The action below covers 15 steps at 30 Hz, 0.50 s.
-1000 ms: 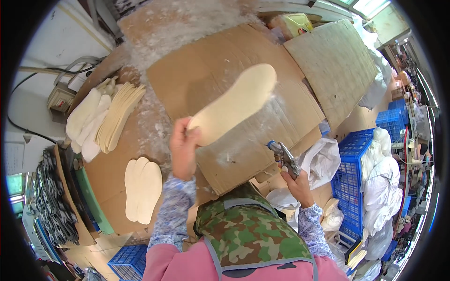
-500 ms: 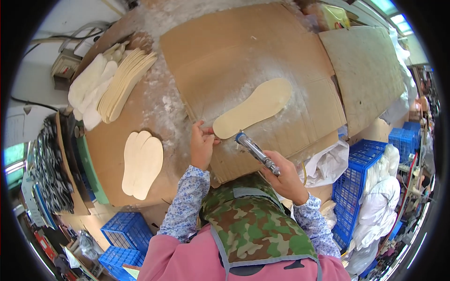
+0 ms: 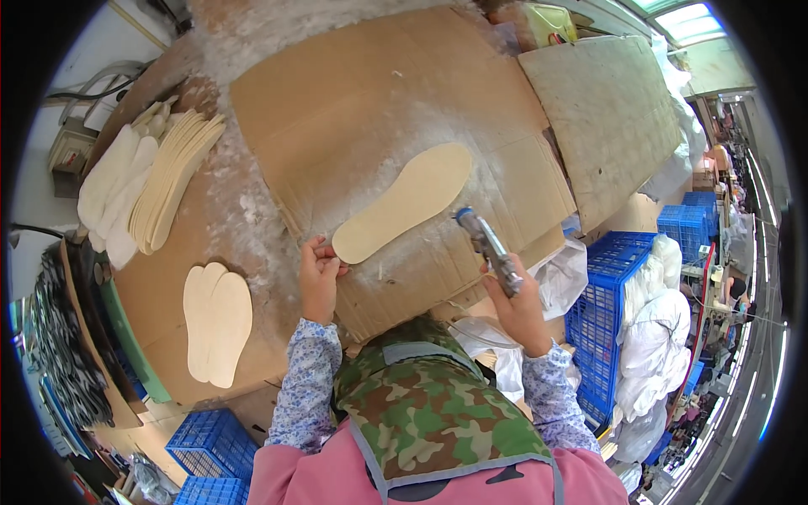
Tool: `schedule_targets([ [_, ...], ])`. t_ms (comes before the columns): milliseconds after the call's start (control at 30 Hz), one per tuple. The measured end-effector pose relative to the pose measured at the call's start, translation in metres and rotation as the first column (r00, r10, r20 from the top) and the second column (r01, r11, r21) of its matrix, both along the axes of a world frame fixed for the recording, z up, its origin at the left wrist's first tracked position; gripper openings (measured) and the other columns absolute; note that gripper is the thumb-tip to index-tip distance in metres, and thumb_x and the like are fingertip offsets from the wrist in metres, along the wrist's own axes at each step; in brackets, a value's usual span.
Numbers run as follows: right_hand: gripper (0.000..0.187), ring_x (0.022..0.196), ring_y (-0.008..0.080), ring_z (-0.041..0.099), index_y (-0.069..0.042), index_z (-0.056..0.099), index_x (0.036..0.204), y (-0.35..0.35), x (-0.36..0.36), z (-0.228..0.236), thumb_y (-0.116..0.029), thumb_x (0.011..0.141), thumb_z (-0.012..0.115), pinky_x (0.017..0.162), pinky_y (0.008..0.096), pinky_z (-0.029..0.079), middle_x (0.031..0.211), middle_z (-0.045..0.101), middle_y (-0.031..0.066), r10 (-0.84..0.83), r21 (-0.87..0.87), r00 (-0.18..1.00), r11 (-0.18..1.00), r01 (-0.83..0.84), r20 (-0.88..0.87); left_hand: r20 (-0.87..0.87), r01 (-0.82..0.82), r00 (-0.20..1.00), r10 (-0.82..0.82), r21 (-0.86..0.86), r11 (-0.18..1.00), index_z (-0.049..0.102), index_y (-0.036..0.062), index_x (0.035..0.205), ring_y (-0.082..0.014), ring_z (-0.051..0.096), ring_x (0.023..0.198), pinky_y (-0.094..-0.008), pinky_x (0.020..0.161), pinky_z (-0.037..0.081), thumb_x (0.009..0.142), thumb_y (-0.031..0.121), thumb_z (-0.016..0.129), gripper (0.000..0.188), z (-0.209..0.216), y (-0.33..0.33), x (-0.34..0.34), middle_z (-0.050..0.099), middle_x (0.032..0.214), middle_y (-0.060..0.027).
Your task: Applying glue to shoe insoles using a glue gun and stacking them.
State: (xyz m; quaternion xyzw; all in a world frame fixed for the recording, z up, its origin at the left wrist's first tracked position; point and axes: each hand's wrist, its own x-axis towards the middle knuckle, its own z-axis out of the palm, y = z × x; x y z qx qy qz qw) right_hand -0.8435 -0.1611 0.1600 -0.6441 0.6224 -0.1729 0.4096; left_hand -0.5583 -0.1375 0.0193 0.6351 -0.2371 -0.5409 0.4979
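A cream insole (image 3: pixel 406 202) lies slantwise on the cardboard sheet, its narrower end near me on the left. My left hand (image 3: pixel 320 279) pinches that near end at its edge, with the fingers partly under or beside it. In my right hand (image 3: pixel 522 313) is a metal spray gun (image 3: pixel 490 248) with a blue nozzle, fingers wrapped round its body. The nozzle points away from me over the cardboard, just right of the insole and apart from it. Whether anything is coming out of it cannot be seen.
A few fanned insoles (image 3: pixel 217 324) lie left of my left hand. Beyond them is a thicker stack of insoles (image 3: pixel 172 181) beside white pads (image 3: pixel 118 189). White fluffy residue covers parts of the cardboard (image 3: pixel 379 76). Blue crates (image 3: pixel 608 316) with white bags stand at the right.
The spray gun has moved rightward along the insole and away from its near end. My left hand stays at that end. The whole view has shifted with my head.
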Motion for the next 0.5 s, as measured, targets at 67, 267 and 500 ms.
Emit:
schedule_targets([
  [67, 0.034, 0.077, 0.0307, 0.061, -0.001, 0.053, 0.116, 0.007, -0.007, 0.012, -0.003, 0.083, 0.061, 0.068, 0.0327, 0.047, 0.091, 0.061, 0.017, -0.019, -0.072, 0.995, 0.997, 0.027, 0.101, 0.002, 0.005, 1.0, -0.005, 0.0, 1.0, 0.039, -0.0005, 0.127, -0.0151, 0.059, 0.088, -0.0264, 0.075, 0.052, 0.088, -0.004, 0.047, 0.04, 0.003, 0.001, -0.001, 0.054, 0.105, -0.0111],
  [267, 0.038, 0.09, 0.0341, 0.059, 0.003, 0.051, 0.117, 0.018, 0.01, 0.019, -0.001, 0.081, 0.061, 0.077, 0.0355, 0.047, 0.102, 0.058, 0.0187, 0.13, -0.083, 0.985, 0.989, -0.121, 0.11, 0.004, 0.008, 1.0, -0.008, -0.04, 0.999, 0.039, -0.0009, 0.126, -0.015, 0.059, 0.088, -0.0265, 0.076, 0.052, 0.088, -0.004, 0.046, 0.039, -0.001, 0.005, 0.001, 0.054, 0.104, -0.0113],
  [500, 0.036, 0.09, 0.0292, 0.061, 0.001, 0.052, 0.117, 0.008, 0.054, -0.001, -0.003, 0.083, 0.061, 0.079, 0.0351, 0.047, 0.102, 0.062, 0.0166, 0.305, -0.041, 0.937, 0.952, -0.303, 0.167, 0.019, 0.028, 0.999, -0.027, -0.047, 0.999, 0.04, -0.0028, 0.124, -0.0163, 0.06, 0.085, -0.0285, 0.075, 0.055, 0.087, -0.007, 0.046, 0.038, -0.005, 0.003, 0.001, 0.054, 0.104, -0.0133],
])
